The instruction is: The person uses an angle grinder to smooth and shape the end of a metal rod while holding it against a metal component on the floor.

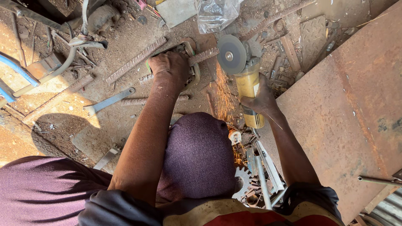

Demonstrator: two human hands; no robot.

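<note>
My left hand (pixel 169 67) presses down on a ribbed steel bar (pixel 205 54) held in a green-edged clamp (pixel 193 73) on the dirt ground. A yellow angle grinder (pixel 248 86) is gripped around its body by my right hand (pixel 261 98). Its grey disc (pixel 231 54) touches the end of the bar. Orange sparks (pixel 224 98) spray down toward my knee (pixel 199 155), which is covered in purple cloth.
A large rusty steel plate (pixel 347 109) fills the right side. Loose ribbed bars (pixel 134 60), a flat wrench (pixel 109 100), a toothed gear (pixel 243 182), a plastic bag (pixel 215 14) and scrap metal litter the ground. Blue tubing (pixel 16 71) lies at the left edge.
</note>
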